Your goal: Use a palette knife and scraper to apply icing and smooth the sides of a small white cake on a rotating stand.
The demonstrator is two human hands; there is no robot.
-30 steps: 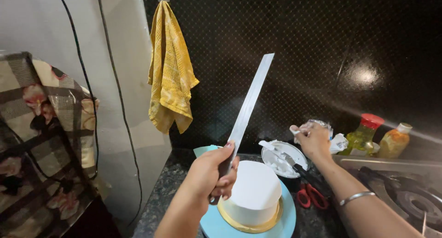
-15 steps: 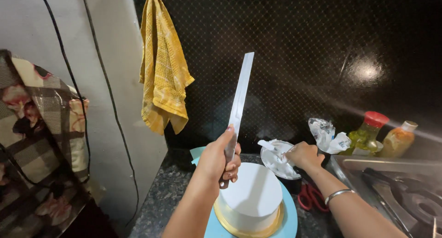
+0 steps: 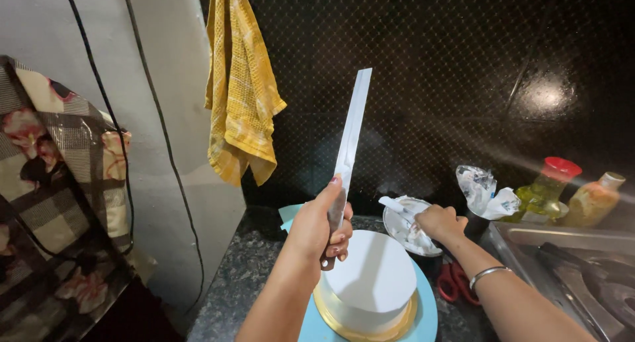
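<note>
Head view. The left hand (image 3: 319,226) is closed around the lower end of a long metal scraper blade (image 3: 349,140), held nearly upright just above the white frosted cake (image 3: 370,279). The cake stands on a gold board (image 3: 360,324) atop a light-blue turntable (image 3: 426,309) on the speckled stone counter (image 3: 248,269). The right hand (image 3: 440,223) grips a white spatula (image 3: 397,206) over a small frosting-smeared bowl (image 3: 405,229). Red scissors (image 3: 453,282) lie beside the turntable; a yellow towel (image 3: 241,84) hangs on the wall.

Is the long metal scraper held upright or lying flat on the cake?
Upright: the left hand grips the scraper near its bottom, blade rising above the white cake.
</note>
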